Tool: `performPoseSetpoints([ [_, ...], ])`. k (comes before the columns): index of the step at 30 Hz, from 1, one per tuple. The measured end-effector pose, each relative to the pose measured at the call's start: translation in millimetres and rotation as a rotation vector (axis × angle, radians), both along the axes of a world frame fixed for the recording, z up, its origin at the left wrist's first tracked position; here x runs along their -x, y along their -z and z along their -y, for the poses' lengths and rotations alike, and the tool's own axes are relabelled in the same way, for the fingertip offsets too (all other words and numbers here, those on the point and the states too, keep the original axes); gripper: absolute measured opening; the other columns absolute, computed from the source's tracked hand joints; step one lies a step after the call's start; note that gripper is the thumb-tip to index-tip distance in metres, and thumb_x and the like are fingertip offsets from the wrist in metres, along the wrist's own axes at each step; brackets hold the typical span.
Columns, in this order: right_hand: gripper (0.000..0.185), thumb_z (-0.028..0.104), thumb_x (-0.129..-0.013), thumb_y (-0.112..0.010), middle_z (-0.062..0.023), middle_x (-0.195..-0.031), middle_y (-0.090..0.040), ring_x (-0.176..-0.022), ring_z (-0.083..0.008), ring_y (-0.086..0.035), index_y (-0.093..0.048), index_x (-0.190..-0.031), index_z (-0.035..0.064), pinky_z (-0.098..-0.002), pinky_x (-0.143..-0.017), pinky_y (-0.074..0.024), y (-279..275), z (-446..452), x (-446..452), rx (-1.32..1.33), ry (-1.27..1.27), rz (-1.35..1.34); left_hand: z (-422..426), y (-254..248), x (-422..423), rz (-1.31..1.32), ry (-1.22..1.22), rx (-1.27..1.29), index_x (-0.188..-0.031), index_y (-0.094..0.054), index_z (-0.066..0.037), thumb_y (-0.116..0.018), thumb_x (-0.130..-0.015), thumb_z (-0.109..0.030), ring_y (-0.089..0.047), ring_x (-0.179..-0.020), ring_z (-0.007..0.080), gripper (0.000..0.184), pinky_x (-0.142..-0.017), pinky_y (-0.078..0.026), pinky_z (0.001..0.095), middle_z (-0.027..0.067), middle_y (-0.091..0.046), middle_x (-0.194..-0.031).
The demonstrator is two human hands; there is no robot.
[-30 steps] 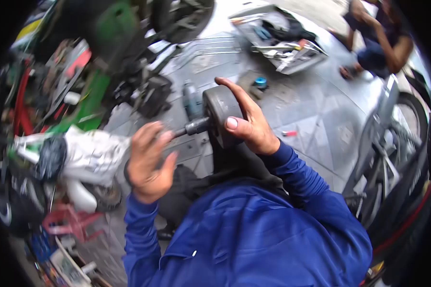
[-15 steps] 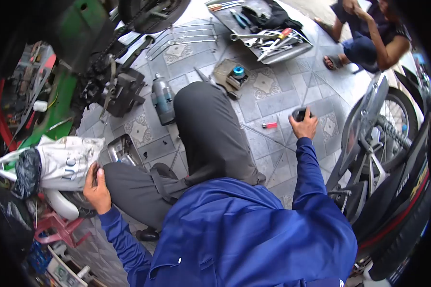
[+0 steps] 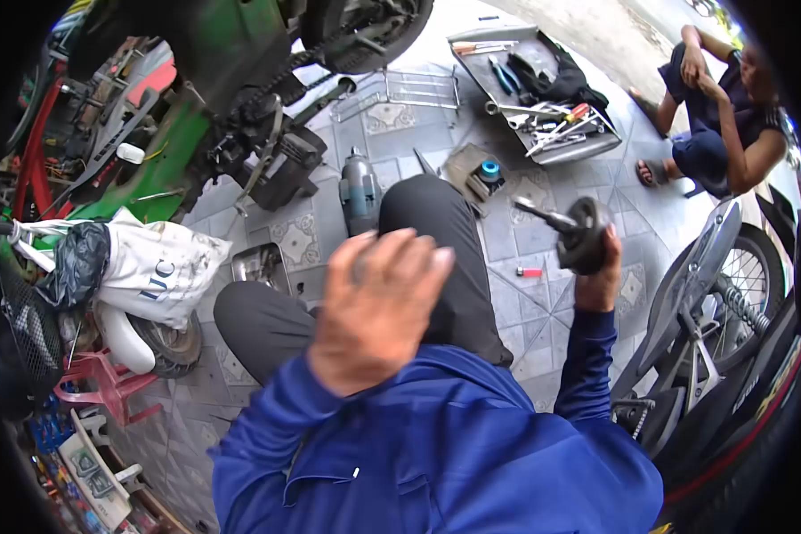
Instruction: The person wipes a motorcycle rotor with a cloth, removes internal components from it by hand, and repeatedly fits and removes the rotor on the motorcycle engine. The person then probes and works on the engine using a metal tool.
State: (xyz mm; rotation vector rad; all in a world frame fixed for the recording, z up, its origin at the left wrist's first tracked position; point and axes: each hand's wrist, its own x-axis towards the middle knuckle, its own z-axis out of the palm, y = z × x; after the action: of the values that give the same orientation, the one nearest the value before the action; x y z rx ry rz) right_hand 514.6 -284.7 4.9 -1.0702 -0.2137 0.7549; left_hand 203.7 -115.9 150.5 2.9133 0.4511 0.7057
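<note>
My right hand is closed around a dark round metal part with a shaft. The shaft points to the upper left, and the part is held up above the tiled floor. My left hand is raised over my lap, back of the hand upward, fingers stretched out and slightly blurred; I see nothing in it. A small red object like a lighter lies on the tiles left of the metal part. Beyond my knee sit a grey-green cylindrical tool or bottle and a brown box with a blue ring on it.
An open tool tray with wrenches, pliers and screwdrivers lies ahead. A green machine frame stands at upper left, a motorbike at right. A metal tray and a white bag are at left. Another person sits at upper right.
My right hand has lifted the round metal part off the floor. My left hand has come from beside my left knee to over my lap. The view has shifted.
</note>
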Motion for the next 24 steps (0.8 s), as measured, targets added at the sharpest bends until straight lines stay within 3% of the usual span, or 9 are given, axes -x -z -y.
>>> performPoseSetpoints([
  [1,0.049,0.038,-0.099,-0.059,-0.0059,-0.125,-0.063,-0.114,-0.0169,-0.061,-0.055,-0.136,0.0048,-0.0329,-0.101,-0.0457,-13,-20,21,0.0,0.055,-0.042,3,2,-18,-0.026,-0.005,-0.12,-0.127,-0.062,0.0,-0.07,-0.08,-0.014,-0.056,-0.126,0.0322,0.05,-0.108,-0.039,0.0526,0.0168,-0.061,-0.129],
  [3,0.053,0.04,-0.101,-0.055,-0.0102,-0.135,-0.06,-0.124,-0.021,-0.058,-0.051,-0.14,0.0048,-0.0382,-0.109,-0.0444,-49,-57,57,-0.12,-0.202,-0.063,-4,9,-43,0.023,-0.053,-0.275,-0.127,-0.062,-0.001,-0.055,-0.091,-0.018,-0.056,-0.126,0.0308,0.041,-0.107,-0.039,0.0531,0.0163,-0.062,-0.126],
  [9,0.053,0.052,-0.099,-0.053,-0.007,-0.114,-0.07,-0.1,-0.0189,-0.069,-0.061,-0.127,0.0072,-0.0359,-0.083,-0.0586,-99,-115,139,0.039,-0.661,-0.454,-48,40,-10,-0.008,-0.298,-0.467,-0.094,-0.063,-0.002,-0.058,-0.086,-0.016,-0.06,-0.084,0.0242,0.018,-0.083,-0.046,0.0435,0.0108,-0.061,-0.087],
  [12,0.049,0.046,-0.097,-0.059,-0.0068,-0.096,-0.068,-0.082,-0.0157,-0.068,-0.057,-0.125,0.0066,-0.029,-0.067,-0.0546,-79,-136,166,0.092,-0.78,-0.137,-57,36,17,-0.25,-0.392,-0.314,-0.084,-0.067,-0.004,-0.062,-0.083,-0.017,-0.067,-0.079,0.0285,0.014,-0.078,-0.049,0.0447,0.0132,-0.067,-0.079],
  [15,0.076,0.039,-0.09,-0.07,-0.0111,-0.12,-0.059,-0.114,-0.0209,-0.059,-0.04,-0.146,-0.0004,-0.0318,-0.096,-0.0474,-90,-146,194,-0.014,-0.685,0.497,-70,23,38,-0.544,-0.451,0.445,-0.078,-0.075,-0.004,-0.07,-0.074,-0.024,-0.074,-0.084,0.0364,0.021,-0.079,-0.055,0.0492,0.0212,-0.074,-0.086],
  [16,0.085,0.043,-0.086,-0.073,-0.0155,-0.128,-0.054,-0.123,-0.0255,-0.053,-0.036,-0.149,-0.0012,-0.0365,-0.103,-0.0436,-86,-153,196,-0.077,-0.672,0.703,-74,22,45,-0.543,-0.467,0.45,-0.078,-0.075,-0.004,-0.07,-0.074,-0.024,-0.074,-0.084,0.0364,0.021,-0.079,-0.055,0.0492,0.0212,-0.074,-0.086],
  [18,0.092,0.049,-0.082,-0.076,-0.0186,-0.13,-0.053,-0.124,-0.0277,-0.053,-0.037,-0.148,-0.0016,-0.0391,-0.104,-0.0423,-87,-154,203,-0.111,-0.746,0.764,-83,22,53,-0.549,-0.443,0.745,-0.082,-0.075,-0.002,-0.07,-0.073,-0.026,-0.072,-0.089,0.0403,0.027,-0.081,-0.057,0.0472,0.0227,-0.073,-0.089],
  [19,0.095,0.052,-0.079,-0.077,-0.0202,-0.128,-0.053,-0.121,-0.0307,-0.054,-0.039,-0.148,-0.0019,-0.0409,-0.105,-0.0411,-82,-158,201,-0.123,-0.736,0.974,-87,30,57,-0.552,-0.385,0.799,-0.083,-0.075,0.0,-0.069,-0.074,-0.026,-0.072,-0.091,0.0407,0.028,-0.083,-0.057,0.0473,0.0243,-0.073,-0.09],
  [24,0.093,0.049,-0.078,-0.077,-0.0197,-0.125,-0.053,-0.117,-0.0305,-0.054,-0.04,-0.146,-0.0026,-0.0404,-0.105,-0.0409,-67,-161,214,-0.155,-0.738,0.842,-72,53,73,-0.479,-0.522,0.557,-0.087,-0.075,-0.001,-0.071,-0.074,-0.031,-0.071,-0.085,0.0425,0.033,-0.079,-0.057,0.0483,0.0252,-0.071,-0.084],
])
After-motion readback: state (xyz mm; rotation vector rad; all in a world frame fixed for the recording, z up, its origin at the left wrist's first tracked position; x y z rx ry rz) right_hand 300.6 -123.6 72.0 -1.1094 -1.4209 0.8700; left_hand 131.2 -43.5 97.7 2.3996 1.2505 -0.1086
